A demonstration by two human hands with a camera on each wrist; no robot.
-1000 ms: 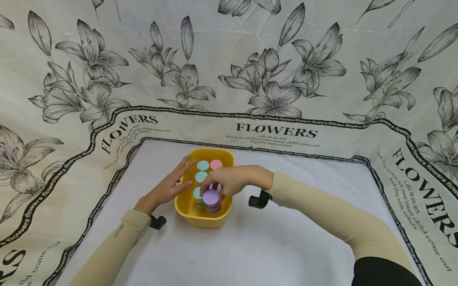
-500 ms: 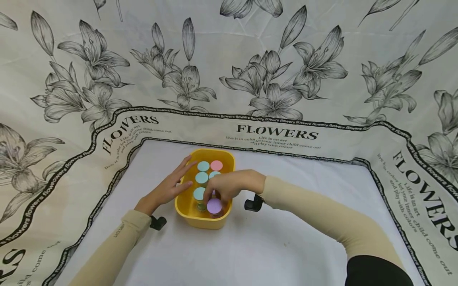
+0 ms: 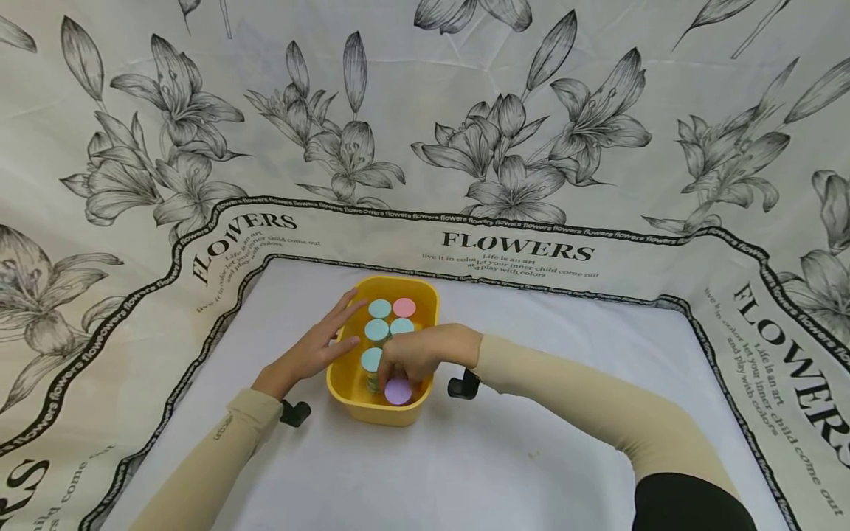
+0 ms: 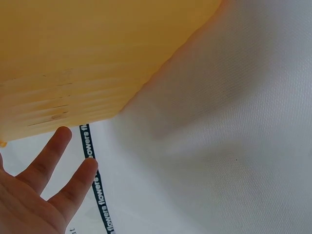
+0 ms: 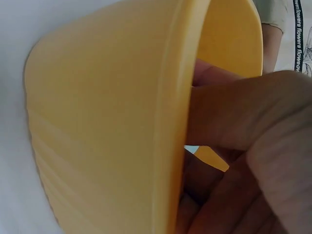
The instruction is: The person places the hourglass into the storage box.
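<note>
— What's lying under both hands?

— The counter [image 3: 531, 457], covered in a white cloth with a black flower-print border running out past the hands on every side. Sitting between the two hands is the yellow tub [image 3: 345, 380].

— And what's filling it?

— Small jars standing upright. Just beyond the right hand's knuckles four lids are showing, three teal jars [image 3: 380, 330] and a pink-lidded jar [image 3: 403, 307] at the far end; another teal lid is peeking out beside the right fingers.

— What are the hands doing?

— The left hand [image 3: 312, 350] is lying flat against the tub's outer left wall, fingers straight and spread, gripping nothing. The right hand [image 3: 418, 354] is reaching down into the near end, fingers curling round the purple-lidded jar [image 3: 398, 391], which is sitting low in the tub, under the fingertips. The right wrist view is showing only curled fingers inside the rim.

— Anything likely to go wrong?

— I'd say the jars are packing tight, so the fingers may be nudging the teal neighbour and tipping it. And if that flat left hand is pressing unevenly, the tub could be sliding on the cloth.
</note>
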